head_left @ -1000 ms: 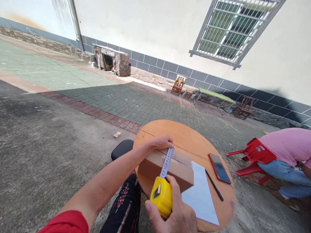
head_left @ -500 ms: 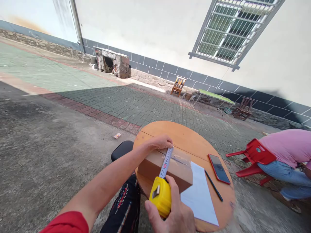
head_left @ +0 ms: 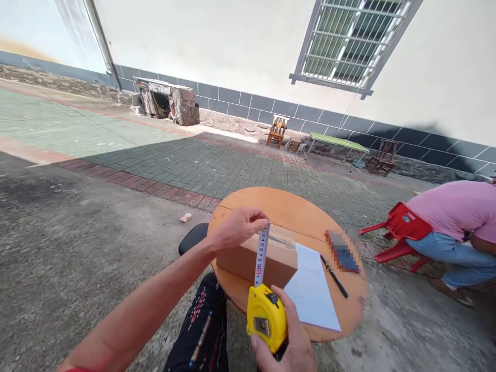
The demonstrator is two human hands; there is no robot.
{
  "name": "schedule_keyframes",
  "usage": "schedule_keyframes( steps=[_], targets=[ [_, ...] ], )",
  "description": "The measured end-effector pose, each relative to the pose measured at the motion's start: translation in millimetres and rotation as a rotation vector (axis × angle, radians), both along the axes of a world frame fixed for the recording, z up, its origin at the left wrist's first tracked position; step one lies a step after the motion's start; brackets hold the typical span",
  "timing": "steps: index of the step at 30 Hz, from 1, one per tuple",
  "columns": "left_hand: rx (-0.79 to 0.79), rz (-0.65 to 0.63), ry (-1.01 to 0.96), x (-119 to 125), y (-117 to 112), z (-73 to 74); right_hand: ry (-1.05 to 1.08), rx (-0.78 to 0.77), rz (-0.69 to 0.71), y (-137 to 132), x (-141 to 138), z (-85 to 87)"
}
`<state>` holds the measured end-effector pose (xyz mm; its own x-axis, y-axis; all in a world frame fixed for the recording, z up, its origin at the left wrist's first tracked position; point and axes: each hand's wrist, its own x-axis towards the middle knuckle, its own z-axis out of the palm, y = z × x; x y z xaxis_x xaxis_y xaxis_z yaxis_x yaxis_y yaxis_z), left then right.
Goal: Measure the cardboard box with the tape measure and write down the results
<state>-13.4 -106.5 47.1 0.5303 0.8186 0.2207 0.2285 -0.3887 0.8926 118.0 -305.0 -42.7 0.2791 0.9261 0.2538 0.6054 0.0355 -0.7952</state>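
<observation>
My right hand (head_left: 290, 336) grips a yellow tape measure (head_left: 267, 316) in front of the near edge of the table. From its case a short length of marked blade (head_left: 261, 258) runs up and away across a brown cardboard box (head_left: 248, 261). The blade's far end is pinched between the thumb and fingers of my left hand (head_left: 250, 223), over the top of the box. Clear tape shows on the box's upper face. White paper (head_left: 312, 289) lies to the right of the box, partly beneath it or hidden by it; I cannot tell which.
On the round wooden table (head_left: 271, 199) are also a black pen (head_left: 335, 279) and a blurred phone (head_left: 343, 252). A person in pink (head_left: 457, 206) sits at right on a red chair (head_left: 406, 222). Behind stand a green table (head_left: 339, 142) and wooden chairs (head_left: 277, 130).
My left hand and the blade's end have lifted slightly, and the tape case has turned more upright and shifted right. The whole view has shifted a little.
</observation>
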Motion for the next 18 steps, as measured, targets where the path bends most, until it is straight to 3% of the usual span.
schedule_keyframes(
  steps=[3,9,14,18],
  targets=[
    [-0.034,0.001,-0.007,-1,-42,-3.2,0.137,-0.083,0.039,-10,11,0.8],
    [-0.12,0.133,0.015,-2,-103,-28.9,0.255,-0.276,0.166,-24,24,-0.5],
    [-0.199,0.186,0.09,-3,-134,-50.1,0.502,-0.355,0.336,-38,33,-31.4],
    [-0.268,0.197,0.136,-4,-153,-72.1,0.593,-0.548,0.429,-51,41,-61.9]
  ],
)
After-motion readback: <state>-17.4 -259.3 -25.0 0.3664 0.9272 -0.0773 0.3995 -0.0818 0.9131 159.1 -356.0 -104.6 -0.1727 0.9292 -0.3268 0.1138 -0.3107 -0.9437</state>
